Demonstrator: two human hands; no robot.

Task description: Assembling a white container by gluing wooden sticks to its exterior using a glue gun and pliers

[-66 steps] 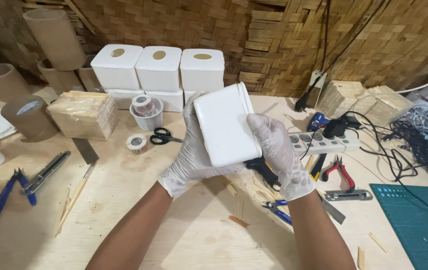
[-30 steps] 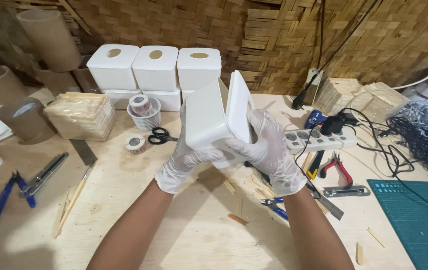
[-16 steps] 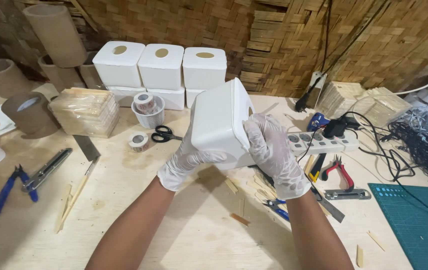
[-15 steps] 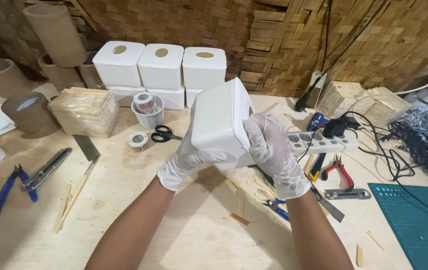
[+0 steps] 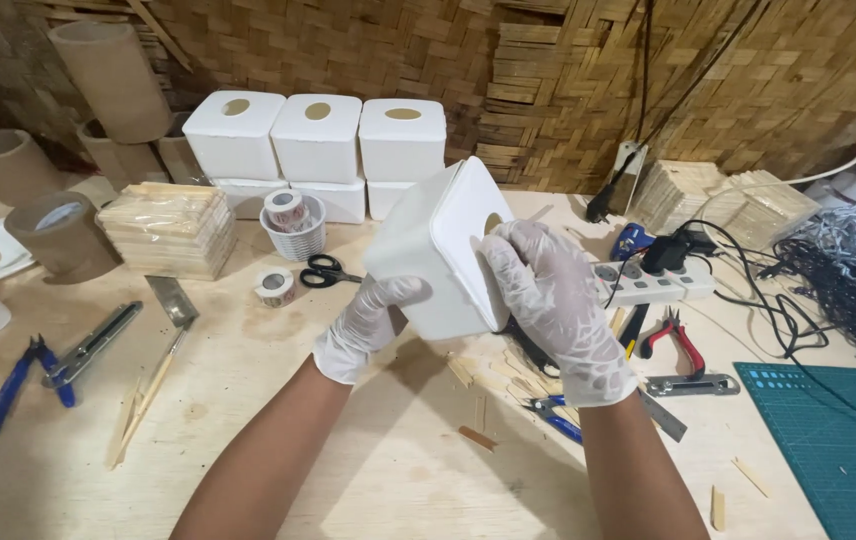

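Note:
Both of my hands wear thin white gloves and hold a white box-shaped cover (image 5: 430,248) above the wooden worktable (image 5: 248,420). The box is tilted, and its face with a round hole is turned up and to the right. My left hand (image 5: 363,325) grips the box from below on its left side. My right hand (image 5: 551,300) lies over the holed face on the right, fingers spread across it.
Several white boxes (image 5: 318,135) are stacked at the back by a woven wall. A stack of wooden sticks (image 5: 166,228), a tape roll (image 5: 275,287), scissors (image 5: 325,270), blue pliers (image 5: 23,380) and a knife lie left. A power strip (image 5: 653,283), red pliers (image 5: 673,335) and green mat (image 5: 833,440) sit right.
I have turned the white box in my hands. Its flat side faced me first, then it stood edge-on, and now the holed face shows at the upper right.

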